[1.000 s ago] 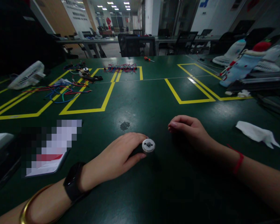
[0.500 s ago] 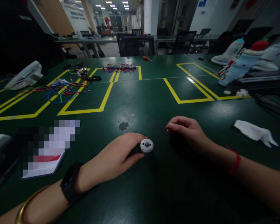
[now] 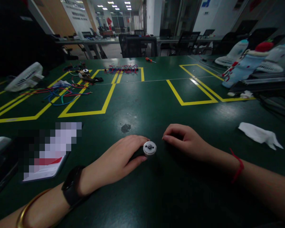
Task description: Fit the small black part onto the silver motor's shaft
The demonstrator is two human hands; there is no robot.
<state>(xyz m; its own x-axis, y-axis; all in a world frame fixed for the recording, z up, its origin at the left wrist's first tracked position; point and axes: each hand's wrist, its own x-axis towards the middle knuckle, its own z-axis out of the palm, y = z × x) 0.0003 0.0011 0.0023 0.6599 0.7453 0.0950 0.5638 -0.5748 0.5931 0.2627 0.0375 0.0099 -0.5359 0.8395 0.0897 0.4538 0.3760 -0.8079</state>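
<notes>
A small silver motor [image 3: 149, 148] stands on the green table, its round end face up, with a central shaft and two dark holes. My left hand [image 3: 123, 155] grips its side between thumb and fingers; the lower body is partly hidden. Just to the right, my right hand [image 3: 184, 138] hovers close to the motor without touching it. Its thumb and index finger are pinched together and the other fingers curl under. Whatever lies between those fingertips, if anything, is too small to make out.
A phone [image 3: 53, 152] lies left of my left forearm. White tissue [image 3: 260, 134] is at the right. Loose wires [image 3: 61, 93], a white fan [image 3: 26, 77], a wire bundle [image 3: 123, 69] and a screwdriver [image 3: 150, 60] lie farther back. A light-blue bottle [image 3: 244, 68] is at the far right.
My right hand has moved left and slightly toward me, nearer the motor. My left hand and the motor have stayed in place.
</notes>
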